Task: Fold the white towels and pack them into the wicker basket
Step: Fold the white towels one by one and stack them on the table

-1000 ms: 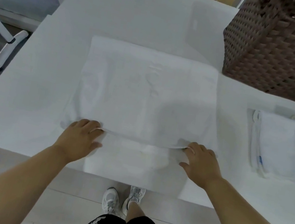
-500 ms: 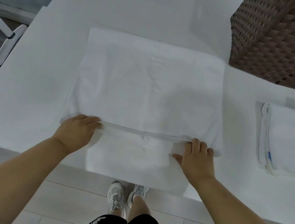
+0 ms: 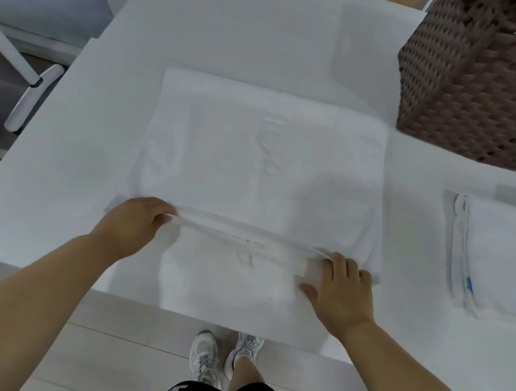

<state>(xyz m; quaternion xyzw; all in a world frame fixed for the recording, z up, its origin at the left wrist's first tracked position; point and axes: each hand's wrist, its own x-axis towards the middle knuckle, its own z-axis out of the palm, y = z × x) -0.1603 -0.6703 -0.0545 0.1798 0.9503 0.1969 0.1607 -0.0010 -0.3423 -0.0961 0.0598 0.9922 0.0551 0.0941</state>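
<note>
Higher than before: towel point(image 3: 263, 179) hem, lying left-to-right, fingers of left hand point(image 3: 131, 224) and right hand point(image 3: 342, 291) pinching it.

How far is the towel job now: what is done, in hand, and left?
Done: folded towels lie stacked on the table, at right. In hand: the left hand and right hand grip the near fold of the spread towel. Left: finish folding it, then pack everything into the basket, whose inside is hidden.

A chair base point(image 3: 31, 93) stands left of the table point(image 3: 246, 21).
</note>
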